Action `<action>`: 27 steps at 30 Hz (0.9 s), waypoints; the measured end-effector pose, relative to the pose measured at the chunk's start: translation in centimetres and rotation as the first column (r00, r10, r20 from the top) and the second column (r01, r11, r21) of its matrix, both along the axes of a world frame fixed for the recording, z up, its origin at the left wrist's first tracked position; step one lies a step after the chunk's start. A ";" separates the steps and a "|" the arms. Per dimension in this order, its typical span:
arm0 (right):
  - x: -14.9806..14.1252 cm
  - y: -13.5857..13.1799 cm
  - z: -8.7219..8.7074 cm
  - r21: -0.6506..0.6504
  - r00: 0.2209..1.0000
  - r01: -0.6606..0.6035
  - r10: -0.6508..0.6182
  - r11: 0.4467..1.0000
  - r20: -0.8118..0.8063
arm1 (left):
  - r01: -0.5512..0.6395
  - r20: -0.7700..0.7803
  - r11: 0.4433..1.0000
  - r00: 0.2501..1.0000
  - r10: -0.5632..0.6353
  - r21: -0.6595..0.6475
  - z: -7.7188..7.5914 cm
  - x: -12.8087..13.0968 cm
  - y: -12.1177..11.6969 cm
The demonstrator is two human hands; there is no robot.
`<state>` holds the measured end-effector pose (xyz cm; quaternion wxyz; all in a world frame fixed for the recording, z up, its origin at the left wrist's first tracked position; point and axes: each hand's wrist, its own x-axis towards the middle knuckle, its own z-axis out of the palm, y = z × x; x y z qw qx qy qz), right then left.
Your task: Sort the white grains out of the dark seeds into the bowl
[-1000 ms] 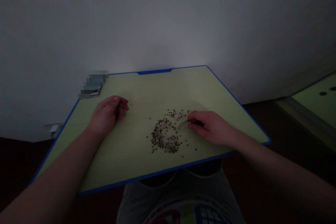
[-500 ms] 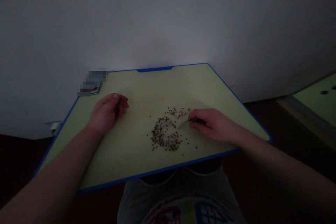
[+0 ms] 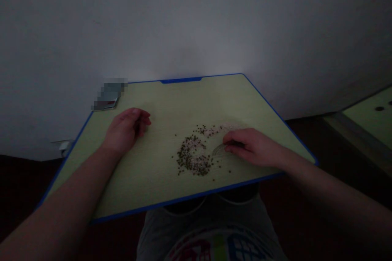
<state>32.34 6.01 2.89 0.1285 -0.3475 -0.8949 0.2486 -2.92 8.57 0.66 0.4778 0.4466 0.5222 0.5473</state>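
On the light wooden table (image 3: pixel 171 110) lies a heap of dark beans mixed with pale rice-like grains (image 3: pixel 194 155). My right hand (image 3: pixel 245 144) is closed around what looks like a fork (image 3: pixel 218 149). Its curved, greyish end points left and rests at the heap's right edge; the handle is hidden in my fingers. Behind that hand, a patch of mostly pale grains (image 3: pixel 231 127) stretches to the right. My left hand (image 3: pixel 125 128) rests on its side left of the heap, fingers loosely curled and apart, with nothing seen in them.
A blurred-out flat object (image 3: pixel 107 97) lies at the table's far left corner. Several stray beans are scattered round the heap. The blue table edge (image 3: pixel 196 199) is close to my lap. A white wall (image 3: pixel 196 28) stands behind, with a plug (image 3: pixel 64 147) low at the left.
My right hand and the fork have moved slightly right and down, away from the heap. More pale grains show behind that hand. The left hand has stayed in place.
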 end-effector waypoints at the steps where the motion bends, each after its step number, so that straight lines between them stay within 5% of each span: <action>1: -0.2 0.1 0.0 0.003 1.000 0.009 -0.009 1.000 -0.002 | -0.002 -0.003 1.000 1.000 0.002 0.002 0.0 0.0 0.0; 27: -0.3 -0.4 -0.1 0.004 0.999 -0.041 0.041 0.999 0.031 | -0.002 -0.064 1.000 0.998 0.004 0.021 -0.3 -0.1 0.2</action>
